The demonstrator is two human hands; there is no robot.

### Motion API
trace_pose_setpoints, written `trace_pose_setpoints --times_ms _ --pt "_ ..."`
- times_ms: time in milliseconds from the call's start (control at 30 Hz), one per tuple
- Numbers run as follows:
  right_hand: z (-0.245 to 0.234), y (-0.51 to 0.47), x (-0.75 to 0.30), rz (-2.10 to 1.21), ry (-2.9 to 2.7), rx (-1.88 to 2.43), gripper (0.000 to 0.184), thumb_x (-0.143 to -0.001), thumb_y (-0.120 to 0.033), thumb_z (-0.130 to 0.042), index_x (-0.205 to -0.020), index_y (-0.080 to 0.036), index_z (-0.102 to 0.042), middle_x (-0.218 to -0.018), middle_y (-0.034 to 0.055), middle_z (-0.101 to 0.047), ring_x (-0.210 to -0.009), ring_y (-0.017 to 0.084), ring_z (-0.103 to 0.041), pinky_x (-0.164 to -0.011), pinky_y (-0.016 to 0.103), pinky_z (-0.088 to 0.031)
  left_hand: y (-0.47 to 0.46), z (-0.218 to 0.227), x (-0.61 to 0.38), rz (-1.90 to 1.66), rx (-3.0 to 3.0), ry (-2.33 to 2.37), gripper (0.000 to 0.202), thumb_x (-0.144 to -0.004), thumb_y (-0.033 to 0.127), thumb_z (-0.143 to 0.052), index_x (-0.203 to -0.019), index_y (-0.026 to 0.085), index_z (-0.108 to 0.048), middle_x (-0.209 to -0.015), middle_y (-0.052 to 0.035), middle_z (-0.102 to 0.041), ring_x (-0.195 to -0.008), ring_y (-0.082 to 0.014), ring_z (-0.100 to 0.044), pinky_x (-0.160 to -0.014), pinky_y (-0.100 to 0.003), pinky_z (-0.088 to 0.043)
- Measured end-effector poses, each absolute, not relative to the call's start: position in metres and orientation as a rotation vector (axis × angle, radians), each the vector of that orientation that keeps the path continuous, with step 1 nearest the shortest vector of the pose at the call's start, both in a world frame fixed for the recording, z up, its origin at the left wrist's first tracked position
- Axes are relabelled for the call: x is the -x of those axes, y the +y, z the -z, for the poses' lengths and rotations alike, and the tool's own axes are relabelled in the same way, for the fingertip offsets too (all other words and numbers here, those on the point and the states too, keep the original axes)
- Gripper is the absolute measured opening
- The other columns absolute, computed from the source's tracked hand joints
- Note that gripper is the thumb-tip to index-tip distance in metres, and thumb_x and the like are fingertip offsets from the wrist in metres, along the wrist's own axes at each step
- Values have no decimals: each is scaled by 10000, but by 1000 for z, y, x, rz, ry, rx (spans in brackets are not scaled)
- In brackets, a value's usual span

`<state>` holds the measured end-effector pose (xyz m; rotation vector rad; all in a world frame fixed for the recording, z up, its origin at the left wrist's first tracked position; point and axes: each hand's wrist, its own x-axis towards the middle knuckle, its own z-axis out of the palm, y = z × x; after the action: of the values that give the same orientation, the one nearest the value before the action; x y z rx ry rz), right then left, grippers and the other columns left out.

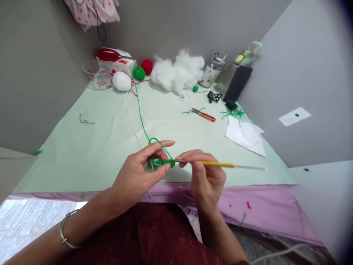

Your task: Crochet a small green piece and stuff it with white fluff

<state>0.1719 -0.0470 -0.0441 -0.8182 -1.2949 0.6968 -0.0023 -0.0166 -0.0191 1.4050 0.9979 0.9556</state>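
My left hand [143, 167] pinches a small piece of green crochet [158, 163] between thumb and fingers. Green yarn [142, 117] loops over its index finger and runs back to a green yarn ball [139, 73]. A white strand [133, 123] also leads from the work towards a white yarn ball [121, 81]. In my right hand [205, 173] is a crochet hook [217, 164] with a yellow grip, held level like a pencil. Its tip meets the green piece at my left fingertips; the exact stitch is too small to make out.
White stuffing [179, 71] lies at the back beside a red yarn ball [147, 66]. Orange thread snips [204, 115], a black claw clip [214, 96], a phone [237, 84], a pen cup [211, 73] and crumpled white paper [245, 136] are on the right. Red scissors [110, 55] rest back left.
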Motion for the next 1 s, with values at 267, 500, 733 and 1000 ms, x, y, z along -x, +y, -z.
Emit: trace_pose_setpoints --times_ms 267,500,733,1000 --pt "46 -39 -168 -1106 -899 745 191 -1032 -337 -645 -931 -241 -776 -859 5 -754 -687 101 -649 -703 247 -545 -13 16 0 -886 -1234 927 445 -847 202 -766 -1289 252 -749 -913 4 -663 -929 -162 -642 -905 -322 -520" --pt "45 -38 -166 -1103 -890 760 189 -1028 -344 -649 -927 -244 -774 -854 5 -758 -677 104 -647 -701 253 -548 -12 13 0 -869 -1227 960 453 -831 205 -761 -1283 231 -744 -905 8 -654 -914 -159 -643 -890 -320 -517" --pt "42 -46 -172 -827 -1213 879 207 -1063 -240 -566 -1005 -258 -764 -927 15 -758 -770 141 -679 -746 314 -565 -14 17 2 -897 -1373 1024 445 -853 203 -723 -1294 257 -747 -921 9 -661 -929 -166 -652 -903 -329 -506" --pt "45 -60 -172 -9 -1855 981 417 -993 -102 -596 -1365 -281 -649 -1123 111 -784 -940 229 -729 -735 374 -628 -18 23 2 -1021 -1479 1053 418 -910 214 -724 -1328 228 -731 -949 -6 -675 -968 -178 -636 -984 -339 -484"
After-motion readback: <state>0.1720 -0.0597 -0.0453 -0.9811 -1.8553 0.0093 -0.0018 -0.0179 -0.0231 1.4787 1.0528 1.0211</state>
